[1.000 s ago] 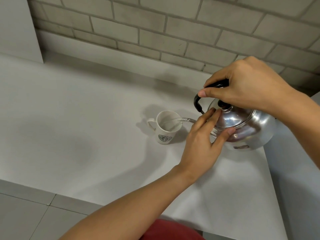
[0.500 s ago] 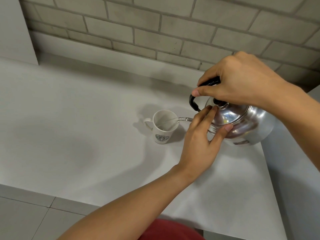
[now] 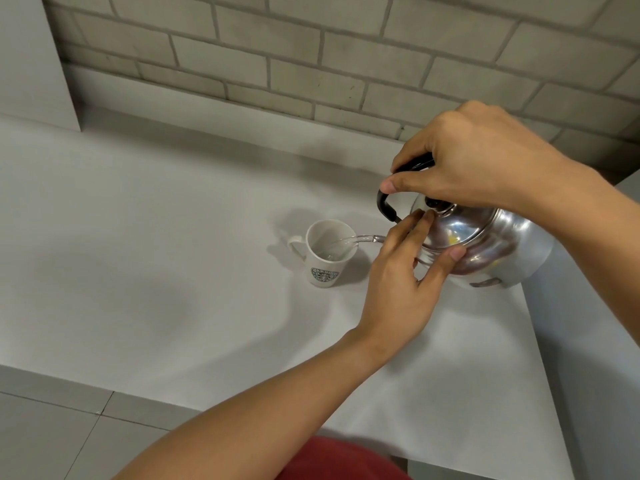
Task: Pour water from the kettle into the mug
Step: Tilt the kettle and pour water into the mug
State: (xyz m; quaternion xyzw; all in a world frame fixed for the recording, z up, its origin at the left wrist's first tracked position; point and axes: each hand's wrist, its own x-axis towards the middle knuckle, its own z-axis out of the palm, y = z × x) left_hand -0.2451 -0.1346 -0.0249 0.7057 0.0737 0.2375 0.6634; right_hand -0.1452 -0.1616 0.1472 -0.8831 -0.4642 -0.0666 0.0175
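Note:
A shiny metal kettle [image 3: 491,247] is tilted to the left, held above the counter. My right hand [image 3: 474,164] is shut on its black handle [image 3: 386,206]. My left hand [image 3: 405,275] presses flat on the kettle's lid, fingers spread, thumb on the lid's rim. A thin stream of water [image 3: 346,241] runs from the spout [image 3: 372,238] into a white mug [image 3: 323,258] with a round green logo. The mug stands upright on the white counter [image 3: 156,254], its handle to the left. My left hand hides the base of the spout.
A grey brick wall [image 3: 311,64] rises behind the counter. The counter's front edge [image 3: 104,386] runs along the bottom left over a tiled floor. A lower grey surface [image 3: 595,341] lies at the right.
The kettle has tipped further toward the mug and water keeps flowing. Both hands keep their hold; the view has shifted slightly.

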